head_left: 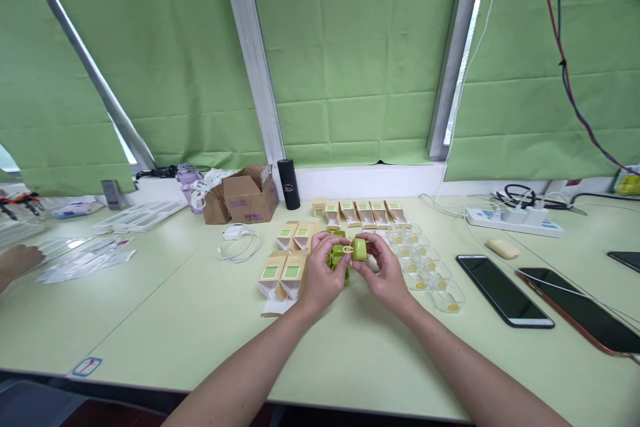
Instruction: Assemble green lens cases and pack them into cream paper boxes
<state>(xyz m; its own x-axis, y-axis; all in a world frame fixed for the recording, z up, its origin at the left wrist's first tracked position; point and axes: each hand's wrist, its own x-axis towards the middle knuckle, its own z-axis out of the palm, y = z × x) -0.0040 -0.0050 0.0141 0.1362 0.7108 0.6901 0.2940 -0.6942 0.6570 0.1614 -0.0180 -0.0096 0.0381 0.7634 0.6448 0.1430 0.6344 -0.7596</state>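
Note:
Above the table, my left hand [324,268] and my right hand [386,275] are closed together on a small glossy green case [359,249]. My right fingers grip the case's right side. A pale yellow-green ring or clasp [347,249] at its left end is by my left fingertips. Behind and below my fingers lie more green pieces [338,235], partly hidden. Left of my hands stand open kraft boxes [291,273] with green labels. On the right are rows of clear plastic shells [423,265] with yellow spots.
More small boxes [367,213] line the back, near a black bottle [289,184] and a brown carton [250,195]. Two phones [505,290] and a power strip [515,220] lie right. A charger cable [241,240] and another person's hand [21,261] are left.

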